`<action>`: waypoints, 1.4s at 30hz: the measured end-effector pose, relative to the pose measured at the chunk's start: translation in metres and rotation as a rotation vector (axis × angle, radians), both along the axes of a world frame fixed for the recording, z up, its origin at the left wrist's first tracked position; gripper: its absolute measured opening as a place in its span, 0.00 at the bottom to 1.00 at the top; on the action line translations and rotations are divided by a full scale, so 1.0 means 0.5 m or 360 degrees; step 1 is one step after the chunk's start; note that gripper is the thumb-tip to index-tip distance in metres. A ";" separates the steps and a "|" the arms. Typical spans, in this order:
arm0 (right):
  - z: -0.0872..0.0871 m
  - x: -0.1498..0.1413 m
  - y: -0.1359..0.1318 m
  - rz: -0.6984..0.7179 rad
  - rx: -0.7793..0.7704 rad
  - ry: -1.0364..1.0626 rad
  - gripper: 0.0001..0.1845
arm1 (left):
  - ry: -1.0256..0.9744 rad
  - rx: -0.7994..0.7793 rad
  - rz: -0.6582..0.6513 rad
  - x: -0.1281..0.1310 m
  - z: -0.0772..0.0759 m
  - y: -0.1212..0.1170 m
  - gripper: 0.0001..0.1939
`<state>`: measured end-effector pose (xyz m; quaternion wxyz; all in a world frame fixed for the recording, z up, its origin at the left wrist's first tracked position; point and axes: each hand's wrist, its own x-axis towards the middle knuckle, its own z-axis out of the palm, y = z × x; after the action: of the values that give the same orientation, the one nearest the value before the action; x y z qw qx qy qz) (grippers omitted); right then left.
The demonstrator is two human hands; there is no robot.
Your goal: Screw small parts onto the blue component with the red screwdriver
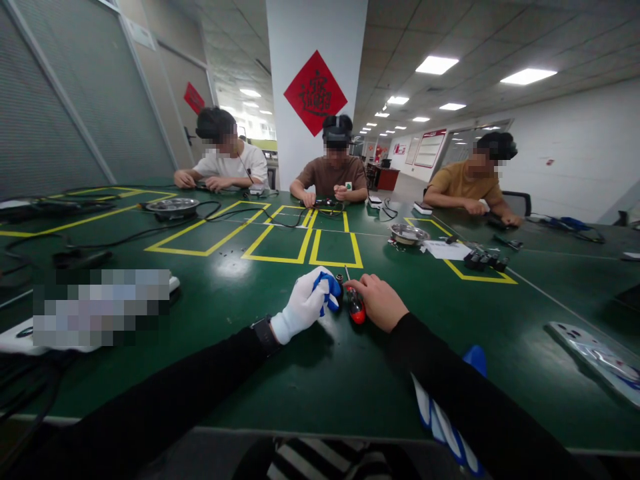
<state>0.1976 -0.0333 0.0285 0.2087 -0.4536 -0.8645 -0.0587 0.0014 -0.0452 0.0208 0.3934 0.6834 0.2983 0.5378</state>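
Monitoring remotely, I observed the gloved left hand (304,299) curled closed around a small dark part (340,281), which protruded at its right side. The bare right hand (379,300) grasped a screwdriver (357,309) just beside the part, shaft directed away over the counter (280,397). Status, by my judgement: part and tool had both been taken up, and the operation was incomplete. Contact between tip and part could not be confirmed; nor could I tell how much fastening remained. Farther out, right of the right hand, dark blocks (485,259) stood near a metal bowl (410,233); I could not determine whether they were finished.
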 end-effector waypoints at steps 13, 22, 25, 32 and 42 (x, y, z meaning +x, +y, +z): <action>0.024 -0.031 -0.046 0.0570 -0.0021 0.1089 0.05 | 0.0581 0.0443 -0.0065 -0.010 0.012 0.006 0.18; 0.021 -0.025 -0.032 0.0301 0.0165 0.0927 0.04 | 0.0459 0.0543 0.0496 -0.025 0.014 0.020 0.16; 0.008 -0.015 -0.015 0.0158 0.0150 0.0624 0.04 | 0.0519 0.0648 0.0611 -0.031 0.004 0.035 0.47; -0.002 -0.023 -0.002 0.0098 0.0237 0.0156 0.09 | 0.1046 0.0422 0.0246 -0.020 -0.048 0.072 0.51; -0.008 -0.028 -0.003 0.0269 0.0492 -0.0079 0.11 | 0.0807 0.0272 0.0041 -0.015 -0.042 0.075 0.29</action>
<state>0.1837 -0.0350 0.0244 0.2586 -0.3403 -0.8851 -0.1843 -0.0059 -0.0075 -0.0001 0.2401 0.8232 0.3497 0.3775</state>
